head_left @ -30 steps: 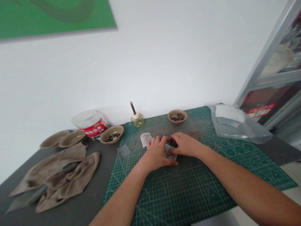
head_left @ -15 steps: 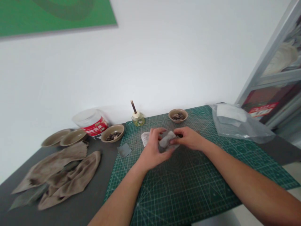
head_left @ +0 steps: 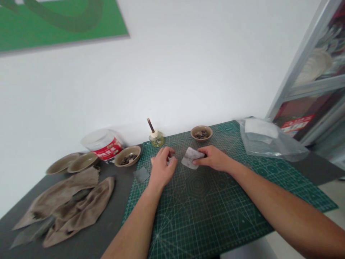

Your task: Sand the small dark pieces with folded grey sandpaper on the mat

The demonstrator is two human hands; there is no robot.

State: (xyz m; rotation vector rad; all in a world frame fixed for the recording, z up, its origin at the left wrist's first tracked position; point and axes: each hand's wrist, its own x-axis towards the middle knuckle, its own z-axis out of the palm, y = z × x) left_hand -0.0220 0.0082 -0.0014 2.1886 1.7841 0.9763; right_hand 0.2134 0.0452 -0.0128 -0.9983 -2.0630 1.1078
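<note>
My right hand (head_left: 214, 158) pinches a small grey sheet (head_left: 191, 157), like sandpaper, and holds it just above the green cutting mat (head_left: 215, 212). My left hand (head_left: 161, 168) hovers a little to the left of the sheet, fingers curled over a small white paper slip that is mostly hidden beneath them. I cannot see whether the left fingers grip anything. A small bowl of dark pieces (head_left: 201, 133) stands behind my right hand.
A small bottle with a brush (head_left: 155, 137), a second bowl of dark pieces (head_left: 128, 156), a plastic tub with a red label (head_left: 102, 144) and two stacked dishes (head_left: 72, 163) line the back. Brown cloths (head_left: 67, 201) lie left. A clear plastic bag (head_left: 266, 142) lies right.
Both hands first pressed the grey sheet on the mat, then lifted it together. Now only my right hand holds it, and my left hand has let go and moved left.
</note>
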